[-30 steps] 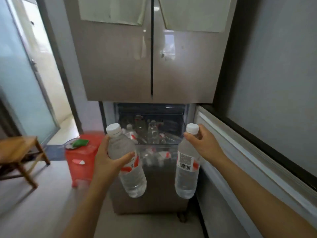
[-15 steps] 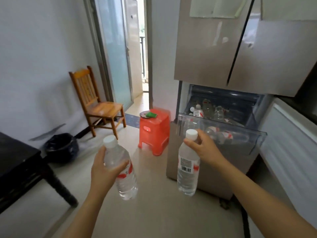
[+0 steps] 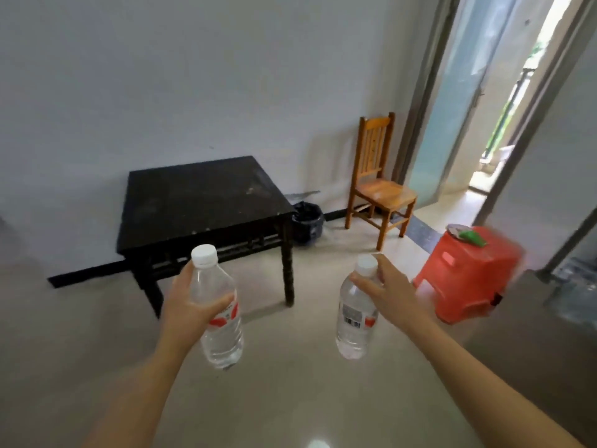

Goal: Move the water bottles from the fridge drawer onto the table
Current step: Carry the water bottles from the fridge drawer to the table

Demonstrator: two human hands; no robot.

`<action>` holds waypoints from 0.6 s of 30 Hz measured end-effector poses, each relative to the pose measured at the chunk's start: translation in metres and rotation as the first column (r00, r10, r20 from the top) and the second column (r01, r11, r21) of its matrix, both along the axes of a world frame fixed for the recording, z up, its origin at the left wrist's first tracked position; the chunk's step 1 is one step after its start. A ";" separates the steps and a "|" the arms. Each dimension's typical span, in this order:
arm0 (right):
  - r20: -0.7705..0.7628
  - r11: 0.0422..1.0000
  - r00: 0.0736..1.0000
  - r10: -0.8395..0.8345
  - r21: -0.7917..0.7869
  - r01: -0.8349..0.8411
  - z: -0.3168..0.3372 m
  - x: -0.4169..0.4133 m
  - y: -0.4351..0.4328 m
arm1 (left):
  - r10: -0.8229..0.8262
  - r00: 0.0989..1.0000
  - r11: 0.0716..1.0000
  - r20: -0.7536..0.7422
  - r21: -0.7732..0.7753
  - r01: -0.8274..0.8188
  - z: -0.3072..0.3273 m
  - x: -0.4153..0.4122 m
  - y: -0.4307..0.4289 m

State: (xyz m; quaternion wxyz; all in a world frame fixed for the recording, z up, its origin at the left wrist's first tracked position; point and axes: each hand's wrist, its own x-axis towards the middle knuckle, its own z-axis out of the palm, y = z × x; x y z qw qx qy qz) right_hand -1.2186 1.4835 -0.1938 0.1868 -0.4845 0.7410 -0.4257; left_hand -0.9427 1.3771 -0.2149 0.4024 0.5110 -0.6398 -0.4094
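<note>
No text, brand name or number can be read. The bottle in the right hand (image 3: pixel 354 318), to the right of the black table (image 3: pixel 200 195), carries a white label panel with a barcode (image 3: pixel 351 322); its bars show, but the digits and the fine print above them are too blurred to make out. The bottle in the left hand (image 3: pixel 219 313), in front of the table, bears a red-and-white label (image 3: pixel 226 315) whose small dark characters are illegible.

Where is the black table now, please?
In the head view the black table stands left of centre against the white wall, beyond both held bottles, with a dark bin at its right corner.
</note>
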 end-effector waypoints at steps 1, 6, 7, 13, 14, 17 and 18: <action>-0.011 0.998 0.998 0.062 -0.015 -0.062 0.001 0.019 -0.013 | 0.075 0.997 0.997 -0.010 0.011 -0.074 -0.002 0.025 0.005; -0.048 0.959 0.960 0.274 -0.063 -0.277 0.008 0.097 -0.064 | 0.305 0.952 0.952 -0.023 0.042 -0.304 -0.001 0.126 0.035; -0.051 0.944 0.945 0.322 -0.062 -0.325 0.008 0.116 -0.073 | 0.347 0.938 0.938 -0.023 0.026 -0.346 0.000 0.145 0.042; -0.022 0.846 0.850 0.527 -0.079 -0.527 0.010 0.221 -0.120 | 0.565 0.818 0.822 -0.107 -0.016 -0.569 0.002 0.240 0.054; -0.027 0.840 0.843 0.537 -0.081 -0.537 0.011 0.236 -0.126 | 0.575 0.810 0.814 -0.114 -0.015 -0.581 0.003 0.253 0.053; -0.011 0.830 0.835 0.550 -0.101 -0.548 0.012 0.300 -0.156 | 0.595 0.796 0.797 -0.113 -0.050 -0.603 0.005 0.307 0.039; -0.009 0.827 0.833 0.554 -0.110 -0.551 0.014 0.319 -0.164 | 0.598 0.794 0.794 -0.111 -0.058 -0.606 0.006 0.323 0.032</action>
